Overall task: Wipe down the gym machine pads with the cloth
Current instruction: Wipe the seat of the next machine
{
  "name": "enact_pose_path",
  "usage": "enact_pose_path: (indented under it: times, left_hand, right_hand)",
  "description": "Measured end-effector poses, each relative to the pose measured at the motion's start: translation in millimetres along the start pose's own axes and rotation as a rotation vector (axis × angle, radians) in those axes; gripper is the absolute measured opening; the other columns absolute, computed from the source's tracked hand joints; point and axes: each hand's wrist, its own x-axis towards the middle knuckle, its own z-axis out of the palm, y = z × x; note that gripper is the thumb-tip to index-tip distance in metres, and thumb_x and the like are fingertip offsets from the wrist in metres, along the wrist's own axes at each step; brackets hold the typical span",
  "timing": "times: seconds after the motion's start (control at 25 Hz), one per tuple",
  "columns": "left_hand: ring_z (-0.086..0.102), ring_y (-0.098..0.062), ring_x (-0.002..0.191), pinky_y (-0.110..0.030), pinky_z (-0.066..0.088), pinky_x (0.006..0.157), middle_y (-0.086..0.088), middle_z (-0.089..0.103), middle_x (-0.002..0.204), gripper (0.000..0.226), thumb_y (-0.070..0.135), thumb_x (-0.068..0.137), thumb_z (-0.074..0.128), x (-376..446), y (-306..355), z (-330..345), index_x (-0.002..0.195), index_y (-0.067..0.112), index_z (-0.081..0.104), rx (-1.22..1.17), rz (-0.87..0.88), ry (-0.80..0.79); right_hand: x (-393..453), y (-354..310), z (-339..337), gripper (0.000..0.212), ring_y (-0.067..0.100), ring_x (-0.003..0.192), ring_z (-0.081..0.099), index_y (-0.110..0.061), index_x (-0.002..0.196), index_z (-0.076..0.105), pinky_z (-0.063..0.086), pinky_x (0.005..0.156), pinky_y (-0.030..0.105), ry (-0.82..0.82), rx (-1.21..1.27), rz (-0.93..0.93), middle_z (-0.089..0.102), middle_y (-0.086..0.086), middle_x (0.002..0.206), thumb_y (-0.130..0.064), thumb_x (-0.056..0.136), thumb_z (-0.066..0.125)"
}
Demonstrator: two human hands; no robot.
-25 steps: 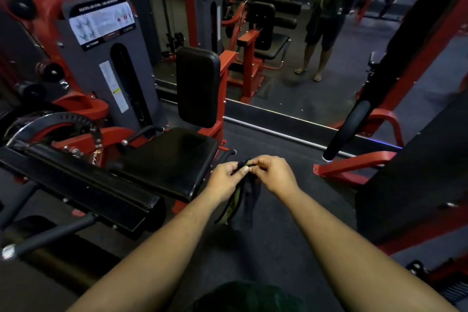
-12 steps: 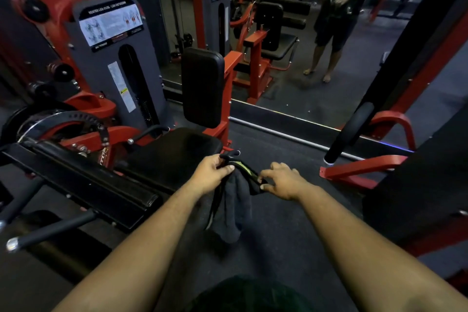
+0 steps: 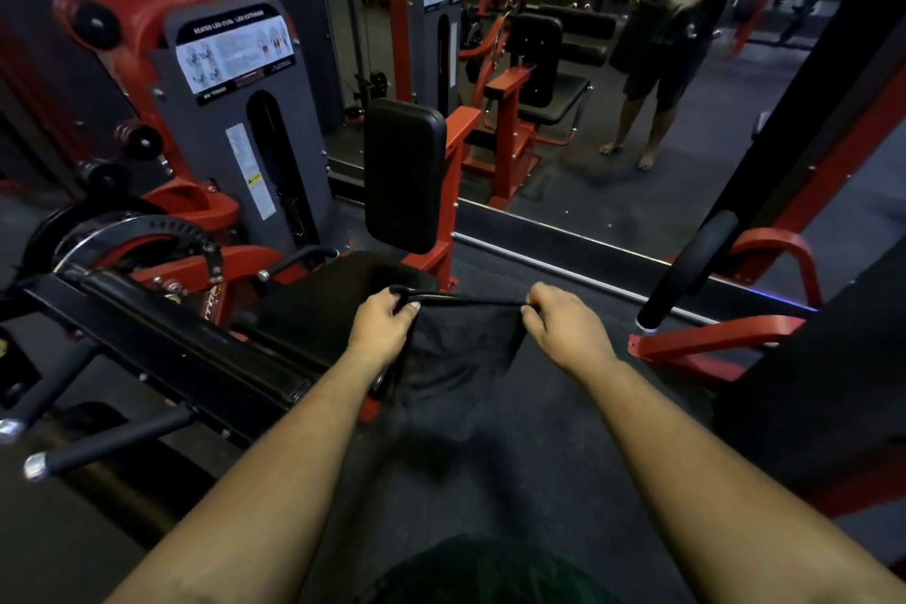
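A dark cloth (image 3: 461,358) hangs spread between my two hands in front of me. My left hand (image 3: 385,326) grips its top left corner and my right hand (image 3: 564,326) pinches its top right corner, so the top edge is stretched taut. Just left of the cloth is the black seat pad (image 3: 318,304) of a red and grey leg machine, partly hidden by my left hand. Its upright black back pad (image 3: 404,174) stands behind the seat. A long black pad (image 3: 162,334) runs across the machine's left side.
A wall mirror (image 3: 588,152) ahead reflects the machine and a standing person. A red frame with a black roller (image 3: 686,270) stands to the right. Black handle bars (image 3: 108,441) stick out at lower left. Dark rubber floor (image 3: 515,466) lies below the cloth.
My hands have moved apart, pulling the bunched cloth open until it hangs flat and wide between them.
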Motion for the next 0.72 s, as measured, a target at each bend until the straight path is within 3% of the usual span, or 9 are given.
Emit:
enact_pose_path:
  times: [0.08, 0.16, 0.24, 0.28, 0.36, 0.44, 0.56, 0.64, 0.72]
  left_hand:
    - [0.071, -0.019, 0.092, -0.036, 0.057, 0.088, -0.003, 0.075, 0.091, 0.006, 0.009, 0.098, 0.064, -3, 15, 0, 0.097, 0.011, 0.069, -0.139, 0.0, -0.024]
    - [0.07, -0.008, 0.076, -0.021, 0.055, 0.073, 0.004, 0.073, 0.078, 0.016, 0.0, 0.1, 0.057, -7, 38, 0, 0.087, 0.008, 0.064, -0.374, -0.047, -0.082]
    - [0.064, 0.0, 0.061, -0.016, 0.05, 0.058, 0.007, 0.069, 0.067, 0.024, 0.002, 0.101, 0.055, -12, 67, -1, 0.08, 0.011, 0.056, -0.553, -0.086, -0.148]
    - [0.064, 0.0, 0.061, -0.017, 0.05, 0.058, 0.007, 0.068, 0.067, 0.024, 0.005, 0.102, 0.054, -10, 82, -2, 0.079, 0.014, 0.054, -0.619, -0.094, -0.177]
    - [0.067, -0.003, 0.073, -0.022, 0.054, 0.069, 0.007, 0.071, 0.074, 0.023, 0.01, 0.103, 0.054, -1, 115, -7, 0.081, 0.017, 0.057, -0.754, -0.098, -0.182]
    - [0.071, -0.008, 0.087, -0.032, 0.055, 0.083, 0.004, 0.076, 0.087, 0.018, 0.021, 0.104, 0.055, 9, 127, -11, 0.09, 0.015, 0.065, -0.886, -0.096, -0.166]
    - [0.071, -0.014, 0.109, -0.034, 0.056, 0.093, 0.0, 0.075, 0.117, 0.044, 0.053, 0.096, 0.058, -4, 82, -7, 0.121, 0.018, 0.069, -0.77, -0.266, -0.283]
    - [0.073, -0.013, 0.103, -0.024, 0.058, 0.077, -0.005, 0.074, 0.119, 0.034, 0.039, 0.098, 0.062, -37, 38, 16, 0.121, 0.015, 0.069, -0.634, -0.398, -0.408]
    - [0.073, -0.02, 0.1, -0.022, 0.057, 0.071, -0.013, 0.074, 0.117, 0.021, 0.016, 0.097, 0.065, -50, 20, 42, 0.116, 0.01, 0.071, -0.694, -0.407, -0.361]
  right_hand:
    - [8, -6, -3, 0.014, 0.019, 0.074, 0.053, -0.022, 0.09, 0.048, 0.044, 0.071, 0.037, 0.042, 0.377, 0.113, 0.057, -0.005, 0.079, -0.027, 0.099, 0.058]
    - [15, -16, -10, 0.018, 0.01, 0.066, 0.045, -0.023, 0.088, 0.048, 0.04, 0.068, 0.033, 0.132, 0.811, 0.168, 0.049, -0.011, 0.07, -0.016, 0.1, 0.06]
    - [18, -23, -21, 0.011, 0.001, 0.064, 0.047, -0.021, 0.1, 0.05, 0.042, 0.064, 0.024, 0.22, 1.217, 0.174, 0.051, -0.017, 0.069, -0.014, 0.101, 0.058]
    - [20, -22, -24, 0.014, -0.001, 0.073, 0.055, -0.019, 0.112, 0.049, 0.046, 0.069, 0.019, 0.197, 1.329, 0.151, 0.06, -0.018, 0.079, -0.017, 0.101, 0.058]
    - [12, -19, -18, 0.031, 0.002, 0.099, 0.064, -0.019, 0.126, 0.051, 0.05, 0.083, 0.016, -0.026, 1.221, 0.115, 0.069, -0.015, 0.108, -0.023, 0.097, 0.062]
    - [1, -13, -1, 0.02, 0.012, 0.098, 0.068, -0.013, 0.115, 0.064, 0.052, 0.081, 0.023, -0.233, 1.153, 0.139, 0.075, -0.001, 0.108, -0.015, 0.096, 0.066]
    - [5, -7, 9, 0.017, 0.025, 0.104, 0.07, -0.011, 0.114, 0.068, 0.056, 0.088, 0.039, -0.163, 1.419, 0.305, 0.074, 0.015, 0.114, -0.011, 0.098, 0.062]
    - [13, -1, 8, 0.016, 0.025, 0.102, 0.07, -0.015, 0.112, 0.069, 0.058, 0.085, 0.037, -0.144, 1.524, 0.351, 0.074, 0.012, 0.111, -0.012, 0.099, 0.059]
    - [15, 13, 12, 0.018, 0.025, 0.101, 0.069, -0.013, 0.115, 0.065, 0.059, 0.084, 0.037, -0.188, 1.609, 0.38, 0.074, 0.01, 0.11, -0.012, 0.098, 0.06]
